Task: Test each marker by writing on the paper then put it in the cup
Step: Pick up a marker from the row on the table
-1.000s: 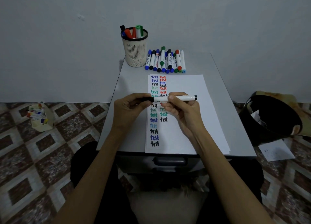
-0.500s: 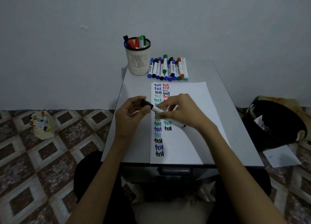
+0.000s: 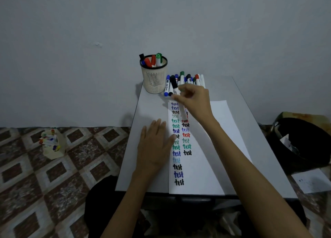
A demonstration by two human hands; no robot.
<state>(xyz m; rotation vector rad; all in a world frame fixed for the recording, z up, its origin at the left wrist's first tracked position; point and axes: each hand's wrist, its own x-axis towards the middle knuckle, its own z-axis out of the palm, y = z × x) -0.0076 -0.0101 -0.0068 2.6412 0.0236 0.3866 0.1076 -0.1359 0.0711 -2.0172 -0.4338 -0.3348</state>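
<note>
Marker (image 3: 182,111), smooth white barrel, black cap, pinched by right hand (image 3: 195,101) fingers; left hand (image 3: 154,144) fingers flat, relaxed.

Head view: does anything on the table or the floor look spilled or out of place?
Little. A loose sheet lies on the floor beside the black bin. Nothing looks spilled on the table. The right hand holds one marker normally.

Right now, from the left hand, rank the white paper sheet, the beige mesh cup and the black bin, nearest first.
1. White paper sheet, just right of the left hand; its thumb lies over the sheet's edge.
2. Beige mesh cup, at the far end of the grey table.
3. Black bin, low beyond the table's right side.
</note>
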